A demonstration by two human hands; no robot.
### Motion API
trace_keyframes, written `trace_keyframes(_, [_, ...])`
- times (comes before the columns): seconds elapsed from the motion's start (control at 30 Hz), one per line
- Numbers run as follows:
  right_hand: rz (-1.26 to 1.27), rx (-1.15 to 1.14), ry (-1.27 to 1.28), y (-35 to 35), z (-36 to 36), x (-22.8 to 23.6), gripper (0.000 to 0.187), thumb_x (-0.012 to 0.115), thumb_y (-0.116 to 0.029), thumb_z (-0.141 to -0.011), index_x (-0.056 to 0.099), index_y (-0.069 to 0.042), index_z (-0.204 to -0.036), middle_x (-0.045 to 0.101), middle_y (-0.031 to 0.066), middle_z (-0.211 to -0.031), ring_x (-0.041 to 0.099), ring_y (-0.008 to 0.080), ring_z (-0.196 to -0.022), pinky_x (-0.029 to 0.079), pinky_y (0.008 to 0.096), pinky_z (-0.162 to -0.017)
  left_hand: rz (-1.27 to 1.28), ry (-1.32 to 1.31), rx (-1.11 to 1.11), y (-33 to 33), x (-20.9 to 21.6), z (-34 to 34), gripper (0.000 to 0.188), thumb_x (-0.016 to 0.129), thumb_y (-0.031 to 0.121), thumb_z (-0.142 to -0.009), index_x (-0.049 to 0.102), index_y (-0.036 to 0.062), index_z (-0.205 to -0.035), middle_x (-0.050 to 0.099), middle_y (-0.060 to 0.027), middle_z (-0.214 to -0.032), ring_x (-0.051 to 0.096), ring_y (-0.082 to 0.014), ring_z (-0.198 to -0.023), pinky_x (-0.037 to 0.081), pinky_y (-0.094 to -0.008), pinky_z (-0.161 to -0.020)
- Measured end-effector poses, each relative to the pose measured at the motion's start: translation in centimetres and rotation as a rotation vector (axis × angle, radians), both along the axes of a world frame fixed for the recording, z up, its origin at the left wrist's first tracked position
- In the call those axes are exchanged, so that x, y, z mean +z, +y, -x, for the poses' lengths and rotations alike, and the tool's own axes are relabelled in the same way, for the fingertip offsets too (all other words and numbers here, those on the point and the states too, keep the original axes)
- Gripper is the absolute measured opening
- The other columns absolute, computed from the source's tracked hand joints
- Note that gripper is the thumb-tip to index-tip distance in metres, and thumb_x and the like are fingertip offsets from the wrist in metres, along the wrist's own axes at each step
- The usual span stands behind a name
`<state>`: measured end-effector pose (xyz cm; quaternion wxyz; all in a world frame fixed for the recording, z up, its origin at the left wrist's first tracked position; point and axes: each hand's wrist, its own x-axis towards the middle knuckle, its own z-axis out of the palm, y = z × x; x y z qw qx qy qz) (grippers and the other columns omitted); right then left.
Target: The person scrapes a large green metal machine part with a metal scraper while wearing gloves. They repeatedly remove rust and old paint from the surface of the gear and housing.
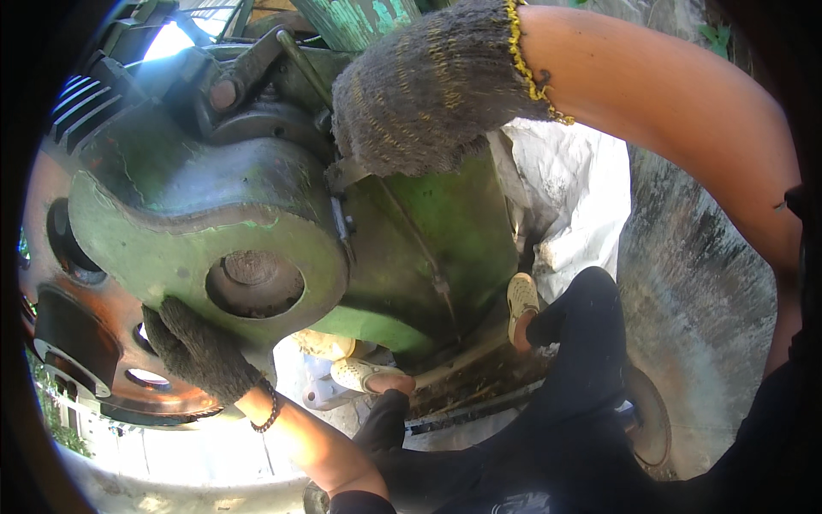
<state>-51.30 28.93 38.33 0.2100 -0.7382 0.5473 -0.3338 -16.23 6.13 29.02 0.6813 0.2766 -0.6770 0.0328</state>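
My left hand (199,349), in a dark knit glove, rests against the lower edge of a green cast-metal machine housing (317,257), its fingers stretched out and holding nothing. Above and to the right is my right hand (419,94), in a dark glove with yellow flecks and a yellow cuff edge. It is closed over the top of the machine's green side panel (428,231). A flat grey metal piece (347,175) shows just below the glove; the fingers are hidden, so what they grip cannot be made out. A metal rod (304,68) slants down towards that hand.
A large rust-orange wheel with holes (43,180) stands at the left. The housing has a round recess (255,283). White crumpled sheeting (578,188) lies right of the machine. My feet, in pale clogs (368,375), stand close to its base. A round disc (651,418) is beside my leg.
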Motion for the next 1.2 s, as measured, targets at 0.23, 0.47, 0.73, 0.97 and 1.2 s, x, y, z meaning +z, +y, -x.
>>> trace_keyframes(0.23, [0.008,0.044,-0.003,1.7,-0.8,-0.4,0.027,0.065,-0.011,-0.098,0.07,-0.005,-0.124,0.074,0.0127,-0.115,0.072,0.0217,-0.102,0.059,0.0361,-0.091,0.039,0.016,-0.007,-0.5,-0.1,0.1,0.05,0.062,0.031,-0.107,0.06,-0.0093,-0.136,0.062,-0.0243,-0.135,0.06,-0.0322,-0.12,0.049,-0.0433,-0.105])
trace_keyframes(0.47, [0.039,0.026,0.144,2.7,-2.6,-0.3,0.027,0.066,-0.014,-0.098,0.071,-0.005,-0.123,0.074,0.0137,-0.115,0.072,0.023,-0.102,0.059,0.0371,-0.091,-0.016,0.034,0.028,0.9,0.7,0.7,0.051,0.064,0.033,-0.106,0.061,-0.0089,-0.134,0.063,-0.0244,-0.132,0.061,-0.0325,-0.116,0.05,-0.0428,-0.103])
trace_keyframes(0.73, [0.179,-0.131,0.712,3.9,-5.2,0.3,0.028,0.067,-0.017,-0.097,0.072,-0.006,-0.122,0.074,0.0152,-0.115,0.072,0.0251,-0.102,0.058,0.0386,-0.092,-0.044,0.145,-0.126,3.1,1.4,1.9,0.048,0.064,0.034,-0.105,0.064,-0.0098,-0.127,0.064,-0.0222,-0.118,0.06,-0.0315,-0.106,0.048,-0.0442,-0.099])
trace_keyframes(0.97, [-0.132,-0.45,0.568,6.0,-10.1,2.2,0.03,0.065,-0.021,-0.096,0.074,-0.005,-0.12,0.073,0.0183,-0.112,0.072,0.0306,-0.102,0.058,0.0414,-0.093,-0.02,0.093,-0.086,2.6,1.3,1.4,0.05,0.062,0.037,-0.106,0.065,-0.0081,-0.128,0.062,-0.0223,-0.121,0.059,-0.0308,-0.108,0.047,-0.0431,-0.101])
trace_keyframes(1.2, [0.044,-0.427,0.57,7.4,-10.6,1.2,0.031,0.065,-0.02,-0.096,0.073,-0.003,-0.121,0.073,0.0175,-0.112,0.071,0.0318,-0.105,0.056,0.0433,-0.095,-0.006,0.068,-0.097,2.2,1.0,1.2,0.058,0.058,0.044,-0.107,0.063,-0.0087,-0.13,0.061,-0.0247,-0.122,0.055,-0.0349,-0.115,0.044,-0.0467,-0.105])
